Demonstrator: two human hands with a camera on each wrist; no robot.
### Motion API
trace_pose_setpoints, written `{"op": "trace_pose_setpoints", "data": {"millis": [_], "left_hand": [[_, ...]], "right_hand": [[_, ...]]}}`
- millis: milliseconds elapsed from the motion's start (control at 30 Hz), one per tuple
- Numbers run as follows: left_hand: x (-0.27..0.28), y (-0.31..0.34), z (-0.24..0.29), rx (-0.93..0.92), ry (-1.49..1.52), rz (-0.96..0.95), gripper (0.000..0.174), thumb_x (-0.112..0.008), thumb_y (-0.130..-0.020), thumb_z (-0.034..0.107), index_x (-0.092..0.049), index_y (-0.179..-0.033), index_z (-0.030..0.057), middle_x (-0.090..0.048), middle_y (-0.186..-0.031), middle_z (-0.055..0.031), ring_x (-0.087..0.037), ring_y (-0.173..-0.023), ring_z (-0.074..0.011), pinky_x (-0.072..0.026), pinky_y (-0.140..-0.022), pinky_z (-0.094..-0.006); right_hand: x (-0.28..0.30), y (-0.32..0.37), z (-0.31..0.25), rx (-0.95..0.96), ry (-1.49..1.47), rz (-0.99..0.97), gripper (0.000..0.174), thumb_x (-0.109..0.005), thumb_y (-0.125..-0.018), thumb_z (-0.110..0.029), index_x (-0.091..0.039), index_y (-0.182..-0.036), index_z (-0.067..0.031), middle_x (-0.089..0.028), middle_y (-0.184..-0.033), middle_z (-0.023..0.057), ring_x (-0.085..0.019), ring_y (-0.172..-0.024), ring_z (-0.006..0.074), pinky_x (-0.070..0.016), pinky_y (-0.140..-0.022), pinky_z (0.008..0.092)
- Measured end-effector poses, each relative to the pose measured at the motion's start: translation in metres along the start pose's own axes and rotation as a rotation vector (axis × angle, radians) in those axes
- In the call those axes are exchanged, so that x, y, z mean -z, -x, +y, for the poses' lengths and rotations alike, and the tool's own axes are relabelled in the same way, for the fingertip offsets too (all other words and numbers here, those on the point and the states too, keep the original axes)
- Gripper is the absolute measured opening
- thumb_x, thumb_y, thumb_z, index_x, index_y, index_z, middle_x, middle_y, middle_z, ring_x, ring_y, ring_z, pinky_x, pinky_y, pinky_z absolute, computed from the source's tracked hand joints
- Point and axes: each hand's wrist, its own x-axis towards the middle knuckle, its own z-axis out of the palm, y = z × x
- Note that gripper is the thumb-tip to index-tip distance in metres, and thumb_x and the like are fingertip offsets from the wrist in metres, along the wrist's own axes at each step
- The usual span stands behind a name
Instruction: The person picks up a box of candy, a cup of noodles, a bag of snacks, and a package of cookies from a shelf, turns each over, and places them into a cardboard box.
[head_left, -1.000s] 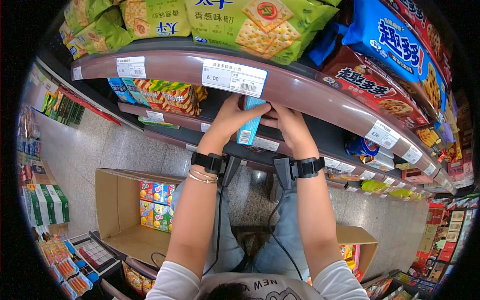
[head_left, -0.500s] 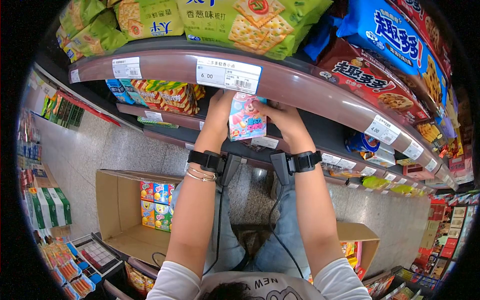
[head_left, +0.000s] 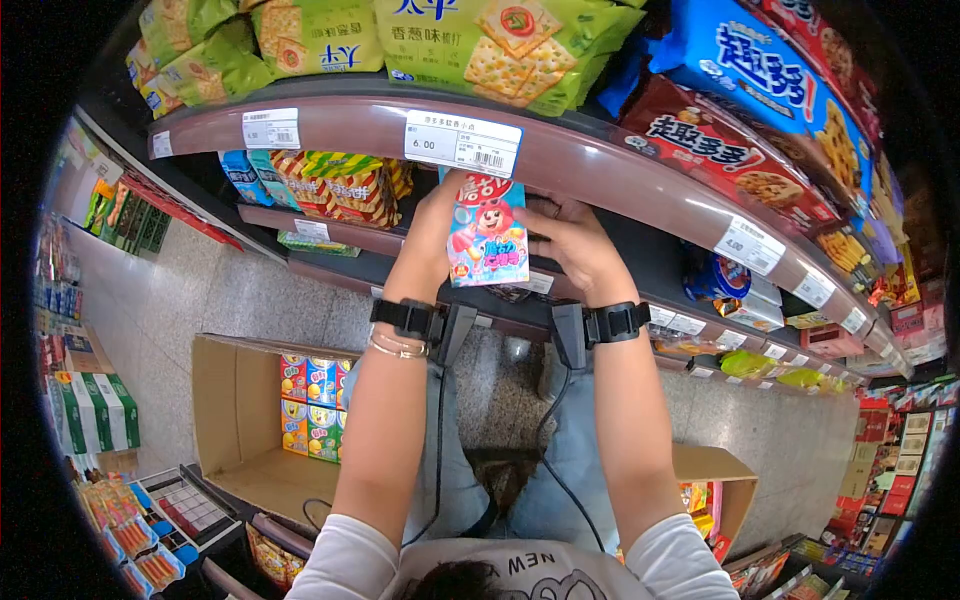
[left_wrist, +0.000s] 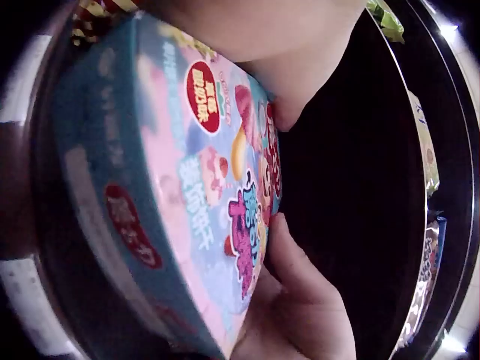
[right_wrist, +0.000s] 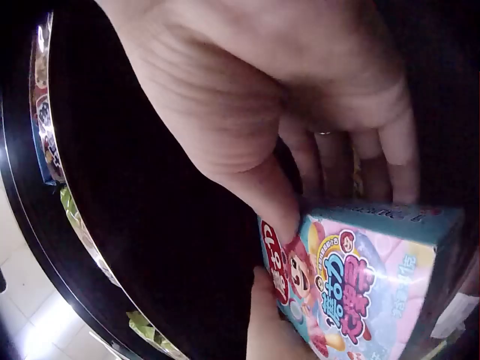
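Left hand [head_left: 430,235] and right hand [head_left: 573,240], partly closed, hold the pastel box [head_left: 490,242] between them just below the 6.00 price tag [head_left: 463,143]; it has turned from barcode side to front, seemingly readable now.

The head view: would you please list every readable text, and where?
"6.00": middle price label
"4.00": right price label
"趣多多!": blue packet, maroon packet
"香葱味": large green packet
"太平": smaller green packet
"NEW": shirt
"蘑古": box
Rest: too small or blurred.
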Motion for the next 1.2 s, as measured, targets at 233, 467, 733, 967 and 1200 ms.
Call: {"op": "trace_pose_setpoints", "data": {"millis": [233, 467, 733, 967, 1200], "left_hand": [[0.006, 0.075, 0.012, -0.075, 0.039, 0.081, 0.039, -0.058, -0.089, 0.038, -0.056, -0.107, 0.0035, -0.065, -0.098, -0.0072, -0.064, -0.085, -0.0154, -0.0521, -0.073, -0.0299], [0.023, 0.191, 0.071, -0.261, -0.062, 0.068, 0.027, -0.056, -0.09, 0.019, -0.055, -0.113, 0.0041, -0.062, -0.107, -0.0061, -0.061, -0.094, -0.0134, -0.0482, -0.082, -0.0282], [0.09, 0.285, 0.113, -0.29, -0.13, 0.173, 0.041, -0.059, -0.087, 0.011, -0.047, -0.125, 0.0016, -0.061, -0.11, -0.0078, -0.059, -0.099, -0.0161, -0.045, -0.09, -0.0302], [0.177, 0.302, 0.105, -0.321, -0.191, 0.45, 0.07, -0.059, -0.089, 0.024, -0.018, -0.143, 0.005, -0.05, -0.126, -0.0116, -0.052, -0.111, -0.0218, -0.0436, -0.093, -0.0326], [0.264, 0.276, 0.082, -0.057, -0.193, 0.512, 0.045, -0.06, -0.087, 0.041, -0.046, -0.114, 0.0085, -0.05, -0.096, 0.0, -0.049, -0.088, -0.0113, -0.0431, -0.079, -0.0279]], "right_hand": [[-0.033, 0.031, 0.001, -0.066, -0.15, -0.25, 0.048, -0.069, -0.081, -0.014, -0.047, -0.121, 0.0, -0.058, -0.112, 0.0122, -0.058, -0.102, 0.0205, -0.0509, -0.085, 0.0356], [-0.128, 0.066, 0.028, 0.027, -0.273, -0.306, 0.045, -0.062, -0.088, -0.014, -0.047, -0.126, 0.0026, -0.06, -0.113, 0.0097, -0.059, -0.099, 0.0144, -0.0501, -0.083, 0.0285], [-0.255, 0.082, 0.088, 0.293, 0.167, -0.441, 0.051, -0.049, -0.096, -0.024, -0.032, -0.139, -0.002, -0.052, -0.121, 0.0054, -0.049, -0.106, 0.0103, -0.0394, -0.092, 0.0251], [-0.333, 0.089, 0.143, -0.163, 0.027, -0.694, 0.078, -0.043, -0.094, -0.046, -0.009, -0.141, 0.006, -0.037, -0.135, 0.0192, -0.038, -0.124, 0.022, -0.0341, -0.1, 0.0308], [-0.364, 0.064, 0.234, -0.372, 0.005, -0.543, 0.064, -0.049, -0.094, -0.033, -0.018, -0.142, -0.0047, -0.043, -0.131, 0.0118, -0.05, -0.112, 0.0187, -0.0457, -0.087, 0.0334]]}}
